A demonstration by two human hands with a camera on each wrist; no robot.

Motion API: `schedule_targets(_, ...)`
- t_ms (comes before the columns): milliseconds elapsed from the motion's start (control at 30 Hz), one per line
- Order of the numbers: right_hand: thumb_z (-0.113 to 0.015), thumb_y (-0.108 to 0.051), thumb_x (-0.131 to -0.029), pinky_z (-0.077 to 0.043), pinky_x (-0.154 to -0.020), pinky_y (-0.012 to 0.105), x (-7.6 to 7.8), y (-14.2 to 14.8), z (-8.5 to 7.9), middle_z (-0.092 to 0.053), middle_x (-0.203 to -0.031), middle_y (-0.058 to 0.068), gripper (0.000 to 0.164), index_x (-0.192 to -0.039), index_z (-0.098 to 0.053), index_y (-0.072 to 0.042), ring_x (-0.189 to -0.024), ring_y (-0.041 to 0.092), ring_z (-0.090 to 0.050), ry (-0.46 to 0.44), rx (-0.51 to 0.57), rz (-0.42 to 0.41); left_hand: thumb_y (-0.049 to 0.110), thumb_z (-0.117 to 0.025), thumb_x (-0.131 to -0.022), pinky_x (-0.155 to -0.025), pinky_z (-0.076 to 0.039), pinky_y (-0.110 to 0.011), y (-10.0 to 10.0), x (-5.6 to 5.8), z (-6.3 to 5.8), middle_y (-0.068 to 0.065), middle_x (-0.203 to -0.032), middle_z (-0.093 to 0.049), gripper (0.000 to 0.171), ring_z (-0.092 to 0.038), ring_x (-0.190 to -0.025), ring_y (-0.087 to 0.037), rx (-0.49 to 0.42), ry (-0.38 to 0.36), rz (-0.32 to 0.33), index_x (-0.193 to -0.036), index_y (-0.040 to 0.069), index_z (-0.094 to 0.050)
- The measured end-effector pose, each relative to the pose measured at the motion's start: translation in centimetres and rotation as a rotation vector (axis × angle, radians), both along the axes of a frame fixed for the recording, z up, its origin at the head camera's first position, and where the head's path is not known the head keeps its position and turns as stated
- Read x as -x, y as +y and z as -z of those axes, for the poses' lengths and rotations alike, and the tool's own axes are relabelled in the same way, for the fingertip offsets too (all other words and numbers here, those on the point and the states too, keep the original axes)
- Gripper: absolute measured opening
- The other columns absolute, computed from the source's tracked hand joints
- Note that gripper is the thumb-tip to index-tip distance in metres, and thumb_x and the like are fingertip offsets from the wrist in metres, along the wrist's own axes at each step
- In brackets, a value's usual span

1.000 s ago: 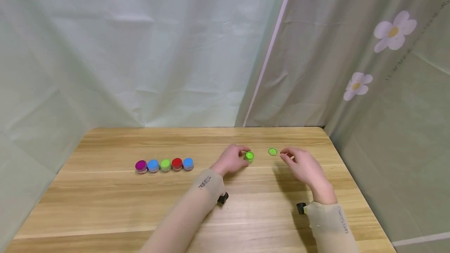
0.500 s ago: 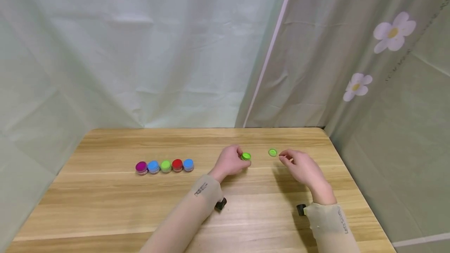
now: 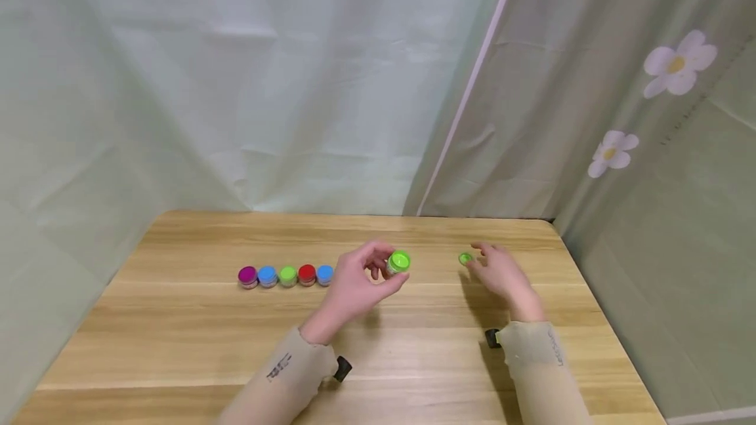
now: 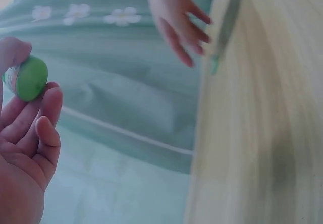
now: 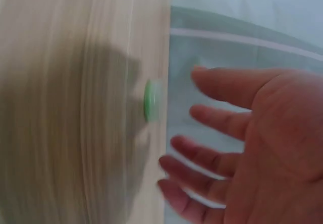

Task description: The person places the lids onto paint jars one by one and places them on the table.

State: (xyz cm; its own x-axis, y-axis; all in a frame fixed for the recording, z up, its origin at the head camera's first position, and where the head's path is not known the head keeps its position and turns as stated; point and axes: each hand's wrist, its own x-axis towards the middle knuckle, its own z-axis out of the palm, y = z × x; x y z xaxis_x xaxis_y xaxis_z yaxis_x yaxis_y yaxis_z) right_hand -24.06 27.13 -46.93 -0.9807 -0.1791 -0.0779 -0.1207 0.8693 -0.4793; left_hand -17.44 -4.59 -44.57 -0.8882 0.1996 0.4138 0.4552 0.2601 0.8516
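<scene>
Raised above the table, a small round green jar (image 3: 399, 262) with a pale label on its side is pinched between the thumb and fingers of my left hand (image 3: 353, 284). Its green end faces the camera in the left wrist view (image 4: 33, 78). My right hand (image 3: 502, 275) hovers by a flat round green lid (image 3: 465, 259) lying on the table. In the right wrist view the fingers of that hand (image 5: 272, 148) are spread and apart from the lid (image 5: 150, 101), holding nothing.
A row of several small jars stands on the wooden table (image 3: 195, 333) at left: a purple jar (image 3: 248, 277), blue jars (image 3: 268, 276), a green jar (image 3: 287, 275) and a red jar (image 3: 306, 274). A pale curtain (image 3: 331, 84) hangs behind the table's far edge.
My left hand has lifted the green jar off the table and brought it left and closer to me. The right hand has spread its fingers and come nearer the lid. The head view has shifted slightly.
</scene>
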Motion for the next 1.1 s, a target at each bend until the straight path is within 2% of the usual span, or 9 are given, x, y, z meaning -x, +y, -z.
schedule_targets(100,-0.063,-0.033,-0.107,-0.038,-0.110,0.074,0.5,-0.9,0.7,-0.041,-0.157,0.037,0.064,-0.159,-0.045,0.000,-0.144,0.058,-0.040,-0.045,-0.019,0.024,0.016,-0.093,-0.086,-0.069,-0.052,-0.034,-0.6,-0.8,-0.5,0.012,-0.091,-0.074,0.032,-0.069,-0.080,-0.017,-0.034,0.039,0.021,-0.113,0.019,-0.075)
schedule_targets(233,-0.066,-0.031,-0.102,-0.041,-0.107,0.074,0.7,-2.1,1.4,-0.038,-0.158,0.037,0.067,-0.160,-0.046,-0.003,-0.141,0.058,-0.042,-0.053,-0.010,0.112,0.017,-0.093,-0.085,-0.072,-0.052,-0.034,-1.0,-1.3,-0.6,0.010,-0.093,-0.074,0.032,-0.068,-0.084,-0.024,-0.073,0.050,0.022,-0.112,0.018,-0.075)
schedule_targets(333,-0.067,-0.026,-0.102,-0.045,-0.103,0.073,0.3,-2.7,1.8,-0.045,-0.153,0.036,0.058,-0.154,-0.053,-0.005,-0.137,0.057,-0.047,-0.006,-0.027,0.171,0.017,-0.094,-0.085,-0.072,-0.052,-0.034,-1.1,-1.5,-0.7,0.010,-0.093,-0.074,0.033,-0.068,-0.085,-0.023,-0.093,0.039,0.015,-0.111,0.018,-0.074)
schedule_targets(467,-0.066,-0.018,-0.104,-0.048,-0.100,0.069,-0.4,-3.0,2.2,-0.054,-0.144,0.033,0.040,-0.141,-0.065,-0.005,-0.132,0.055,-0.052,0.029,-0.064,0.201,0.016,-0.095,-0.083,-0.070,-0.052,-0.035,-1.0,-1.8,-0.9,0.009,-0.091,-0.074,0.035,-0.068,-0.084,-0.021,-0.110,0.020,0.009,-0.111,0.019,-0.074)
schedule_targets(600,-0.066,-0.014,-0.104,-0.049,-0.098,0.067,-0.8,-3.1,2.1,-0.055,-0.141,0.032,0.031,-0.134,-0.068,-0.005,-0.129,0.053,-0.053,0.017,-0.059,0.210,0.015,-0.095,-0.082,-0.068,-0.051,-0.034,-1.0,-1.9,-1.1,0.009,-0.089,-0.073,0.036,-0.068,-0.084,-0.019,-0.113,0.019,0.002,-0.110,0.018,-0.074)
schedule_targets(733,-0.070,-0.017,-0.104,-0.050,-0.097,0.066,-0.9,-3.3,1.7,-0.056,-0.141,0.032,0.033,-0.135,-0.067,-0.006,-0.128,0.052,-0.055,-0.001,-0.066,0.193,0.014,-0.095,-0.082,-0.067,-0.049,-0.031,-1.1,-1.9,-1.1,0.008,-0.088,-0.072,0.035,-0.067,-0.083,-0.017,-0.122,0.020,-0.002,-0.110,0.017,-0.074)
schedule_targets(833,-0.069,-0.021,-0.105,-0.050,-0.099,0.065,-0.8,-3.4,1.3,-0.057,-0.140,0.031,0.037,-0.138,-0.066,-0.006,-0.128,0.051,-0.057,-0.011,-0.068,0.175,0.014,-0.095,-0.082,-0.067,-0.049,-0.030,-1.3,-1.8,-1.1,0.007,-0.088,-0.073,0.035,-0.068,-0.083,-0.020,-0.122,0.014,-0.002,-0.111,0.016,-0.074)
schedule_targets(967,-0.062,-0.027,-0.109,-0.048,-0.103,0.064,-0.8,-3.6,0.6,-0.060,-0.142,0.028,0.043,-0.144,-0.063,-0.003,-0.129,0.048,-0.058,-0.018,-0.038,0.144,0.016,-0.095,-0.083,-0.067,-0.049,-0.031,-1.5,-1.7,-1.1,0.006,-0.088,-0.072,0.035,-0.068,-0.083,-0.027,-0.119,0.010,-0.006,-0.111,0.016,-0.074)
schedule_targets(1100,-0.053,-0.036,-0.112,-0.050,-0.101,0.059,-0.9,-3.9,-0.8,-0.069,-0.133,0.022,0.047,-0.141,-0.066,-0.001,-0.121,0.041,-0.064,0.008,0.029,0.114,0.015,-0.094,-0.084,-0.066,-0.050,-0.034,-1.6,-1.6,-1.0,0.006,-0.089,-0.072,0.033,-0.068,-0.083,-0.025,-0.119,-0.003,-0.002,-0.109,0.016,-0.074)
